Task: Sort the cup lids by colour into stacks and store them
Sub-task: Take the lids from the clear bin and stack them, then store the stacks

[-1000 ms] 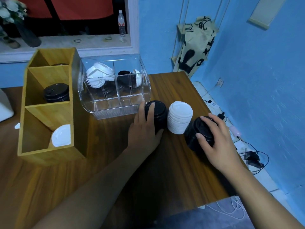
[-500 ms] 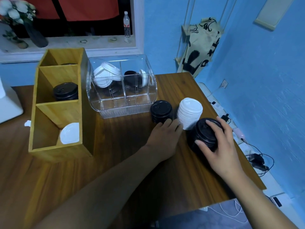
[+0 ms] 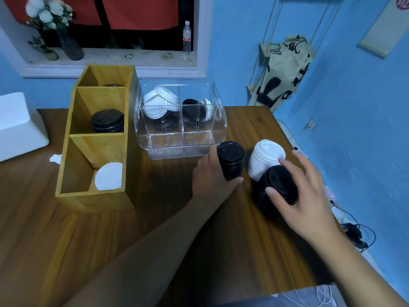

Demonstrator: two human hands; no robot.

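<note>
Three lid stacks stand on the wooden table (image 3: 155, 229) in front of the clear bin. My left hand (image 3: 212, 180) grips the small black lid stack (image 3: 231, 158) from its near side. A white lid stack (image 3: 265, 158) stands just right of it. My right hand (image 3: 303, 196) curls over a second black lid stack (image 3: 276, 189), which leans against the white one. The wooden organiser (image 3: 97, 138) holds black lids (image 3: 107, 120) in its middle slot and a white lid (image 3: 109, 179) in the front slot. The clear bin (image 3: 181, 120) holds mixed white and black lids.
A white foam block (image 3: 20, 127) sits at the table's left. The table's right edge drops to a floor with cables and a charger (image 3: 354, 233). A vase and a bottle (image 3: 187, 37) stand on the windowsill behind.
My left hand moved forward from beside the stacks and closed round the small black stack. My right hand shifted on the other black stack, which now tilts against the white one.
</note>
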